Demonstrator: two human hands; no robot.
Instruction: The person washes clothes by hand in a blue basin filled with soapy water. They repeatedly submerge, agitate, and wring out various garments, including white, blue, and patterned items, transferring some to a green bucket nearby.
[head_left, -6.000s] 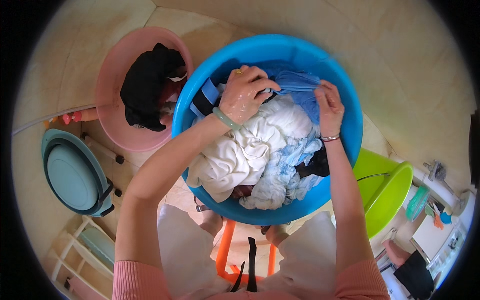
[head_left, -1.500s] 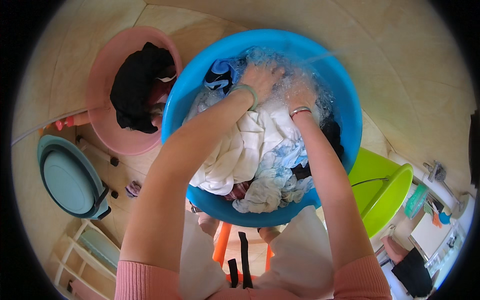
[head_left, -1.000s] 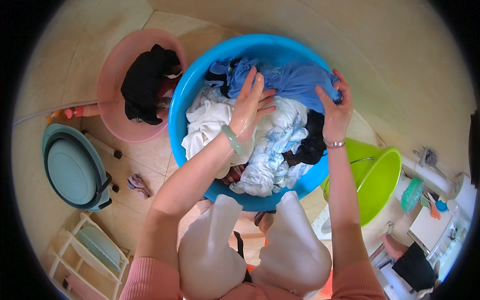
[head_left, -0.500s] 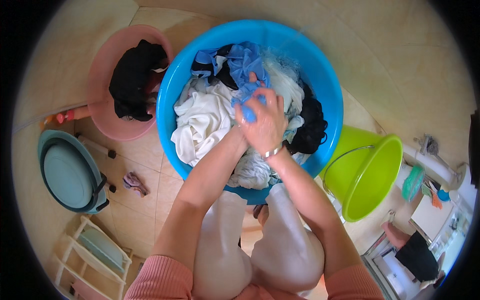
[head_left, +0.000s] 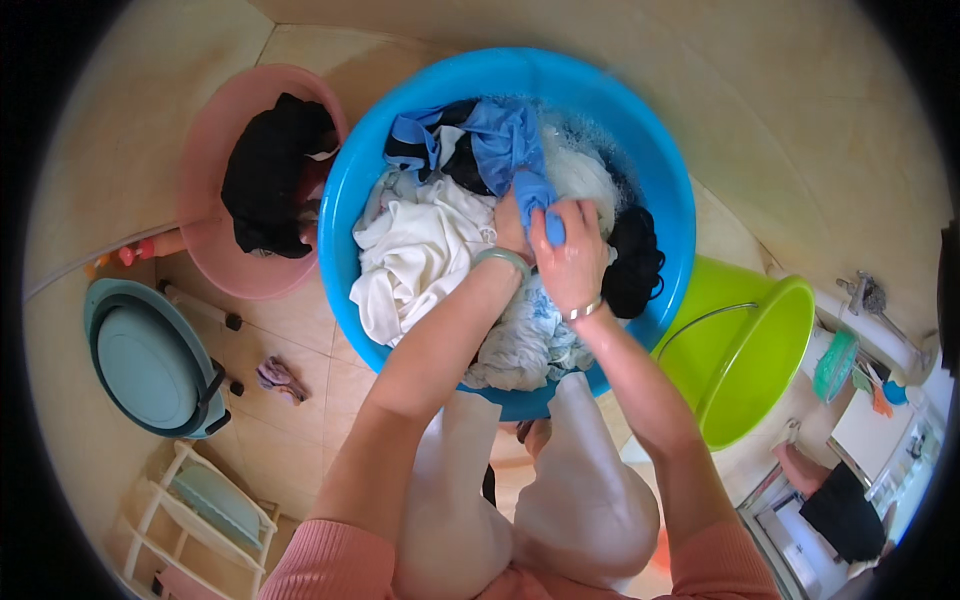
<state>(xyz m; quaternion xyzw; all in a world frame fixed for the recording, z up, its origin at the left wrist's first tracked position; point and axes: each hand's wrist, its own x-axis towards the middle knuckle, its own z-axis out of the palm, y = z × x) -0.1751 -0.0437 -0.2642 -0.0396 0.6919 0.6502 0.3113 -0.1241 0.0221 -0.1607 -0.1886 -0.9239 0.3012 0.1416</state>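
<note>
A large blue basin point(head_left: 655, 140) holds a heap of wet laundry in soapy water. My left hand point(head_left: 512, 222) grips a bunched part of a blue garment point(head_left: 507, 140), its fingers partly hidden under the cloth. My right hand point(head_left: 573, 258) closes on the same blue fabric from the right, its fingers curled over it. The rest of that garment, with black and white parts, spreads toward the far side. White cloth point(head_left: 425, 255) is heaped left of my wrists. Black cloth point(head_left: 635, 262) lies to the right, and pale blue-white cloth point(head_left: 515, 345) is nearest me.
At the left, a pink tub point(head_left: 203, 245) holds a black garment point(head_left: 262, 180). A teal basin point(head_left: 150, 365) leans below it, near a small crumpled cloth point(head_left: 282, 380) on the floor. A white rack point(head_left: 150, 520) stands lower left. A lime bucket point(head_left: 760, 360) tilts at right; beyond it shows a person point(head_left: 845, 515).
Both hands have shifted slightly right with the bunched blue cloth. My right hand has moved off my left wrist, so the left bracelet now shows. The view has shifted a little.
</note>
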